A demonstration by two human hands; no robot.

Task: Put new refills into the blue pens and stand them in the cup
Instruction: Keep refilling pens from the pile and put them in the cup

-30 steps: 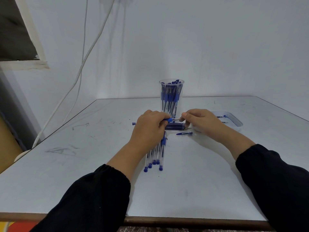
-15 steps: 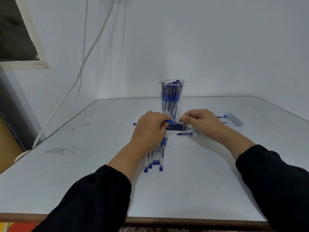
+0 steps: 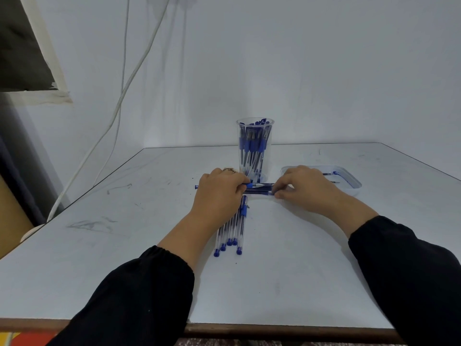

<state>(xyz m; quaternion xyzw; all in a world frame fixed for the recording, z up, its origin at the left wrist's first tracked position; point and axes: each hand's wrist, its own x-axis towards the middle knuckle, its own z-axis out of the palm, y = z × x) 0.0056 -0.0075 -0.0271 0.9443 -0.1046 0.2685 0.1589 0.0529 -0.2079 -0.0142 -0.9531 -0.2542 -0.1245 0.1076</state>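
The left hand (image 3: pixel 219 193) grips a blue pen (image 3: pixel 250 185) lying crosswise, its silver tip pointing right and its blue tail end poking out past the knuckles on the left. The right hand (image 3: pixel 303 187) reaches in from the other side, fingertips pinching at the near end of a dark bundle of refills (image 3: pixel 259 190) that lies just under the pen tip — whether one refill is already lifted clear I cannot tell. Judging by this, the step in hand is picking up a refill to feed into the held pen.

Just behind the hands, around the middle of the tabletop (image 3: pixel 287 270), stands the clear cup (image 3: pixel 255 148), upright and already packed with blue pens — so a good share of the work looks done. Toward the near edge, partly under the left wrist, a small row of clear-barrelled pens (image 3: pixel 230 233) lies side by side with blue end caps pointing at the person; these look still to be filled. A loose blue piece (image 3: pixel 244 208) rests at the far end of that row.

Toward the right edge sits a shallow clear tray (image 3: pixel 349 182) with a few small dark bits in it, too small to identify.
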